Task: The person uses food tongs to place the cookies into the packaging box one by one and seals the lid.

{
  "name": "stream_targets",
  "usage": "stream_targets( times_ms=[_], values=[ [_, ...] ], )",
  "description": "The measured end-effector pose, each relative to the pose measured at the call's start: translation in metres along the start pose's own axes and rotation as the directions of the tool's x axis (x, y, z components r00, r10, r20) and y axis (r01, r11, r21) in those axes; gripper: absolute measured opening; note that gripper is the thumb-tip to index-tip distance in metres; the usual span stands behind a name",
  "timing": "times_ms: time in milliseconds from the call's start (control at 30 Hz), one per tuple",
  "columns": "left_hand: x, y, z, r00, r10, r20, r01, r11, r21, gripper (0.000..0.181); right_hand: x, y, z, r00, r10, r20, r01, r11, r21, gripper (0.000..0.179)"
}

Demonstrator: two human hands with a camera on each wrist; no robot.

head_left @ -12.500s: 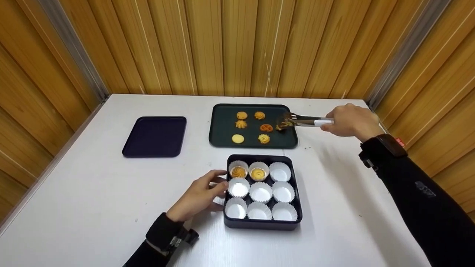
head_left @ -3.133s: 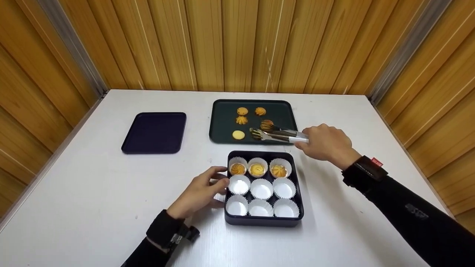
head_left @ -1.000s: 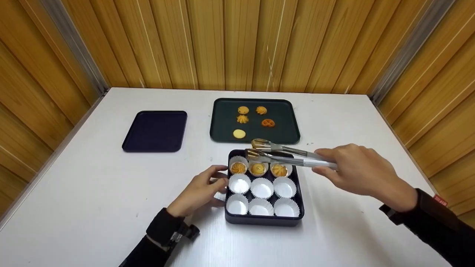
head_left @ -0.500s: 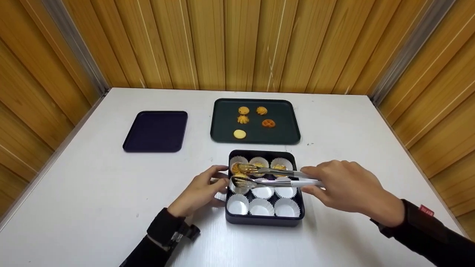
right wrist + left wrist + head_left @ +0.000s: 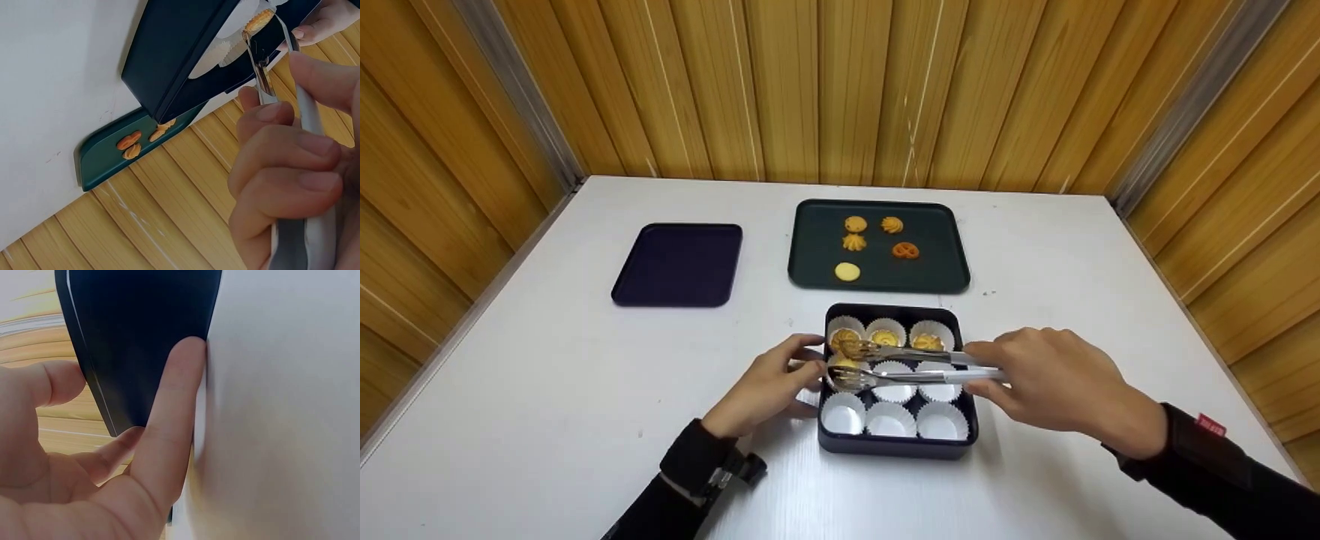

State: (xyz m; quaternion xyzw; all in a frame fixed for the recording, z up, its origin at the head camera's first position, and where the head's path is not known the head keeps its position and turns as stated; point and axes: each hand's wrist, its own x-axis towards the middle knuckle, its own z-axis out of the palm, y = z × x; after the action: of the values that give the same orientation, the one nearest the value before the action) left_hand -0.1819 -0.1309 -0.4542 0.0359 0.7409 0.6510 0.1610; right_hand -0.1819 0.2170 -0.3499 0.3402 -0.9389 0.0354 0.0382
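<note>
My right hand (image 5: 1057, 382) grips metal tongs (image 5: 919, 377) with white-grey handles, held over the dark box (image 5: 896, 448). Their tips are spread at the left cup of the middle row, with a yellow cookie (image 5: 849, 363) between them. In the right wrist view that ridged cookie (image 5: 259, 21) sits between the tong ends, in the white paper cup. Each back-row cup holds a cookie, such as the piped one at right (image 5: 927, 342). My left hand (image 5: 761, 390) touches the box's left side, its fingers (image 5: 180, 377) against the dark wall and the thumb at the rim.
Behind the box, a green tray (image 5: 937, 281) bears several cookies, including a pretzel (image 5: 906, 250) and a flat pale round one (image 5: 847, 271). A bare dark purple tray (image 5: 679, 266) lies at back left. Front-row cups (image 5: 891, 420) hold nothing. Wood-look panels enclose the table.
Two cookies have left the green tray, one for the back-right cup, then a yellow one for the middle-left cup. The tongs moved forward-left into the box. My left hand stayed at its side.
</note>
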Motion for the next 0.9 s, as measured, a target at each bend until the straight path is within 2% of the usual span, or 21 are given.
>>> stream_targets(
  times_ms=[533,667,800,900],
  values=[
    [0.001,0.000,0.000,1.000,0.001,-0.003,-0.001,1.000,0.006,0.058,0.001,0.003,-0.001,0.998,0.031,0.047,-0.032,0.999,0.033,0.027],
    [0.001,0.000,0.000,1.000,0.005,-0.002,-0.005,1.000,0.011,0.057,0.001,0.009,-0.008,0.999,0.029,0.042,-0.031,0.998,0.046,0.022],
    [0.001,-0.001,0.000,1.000,0.000,-0.002,0.000,1.000,0.010,0.057,0.005,0.023,-0.023,0.995,0.080,0.052,-0.085,0.991,0.107,0.031],
    [0.001,-0.001,0.000,1.000,-0.005,-0.001,0.005,1.000,0.005,0.057,0.014,0.039,-0.033,0.986,0.157,0.053,-0.163,0.976,0.141,0.040]
  ],
)
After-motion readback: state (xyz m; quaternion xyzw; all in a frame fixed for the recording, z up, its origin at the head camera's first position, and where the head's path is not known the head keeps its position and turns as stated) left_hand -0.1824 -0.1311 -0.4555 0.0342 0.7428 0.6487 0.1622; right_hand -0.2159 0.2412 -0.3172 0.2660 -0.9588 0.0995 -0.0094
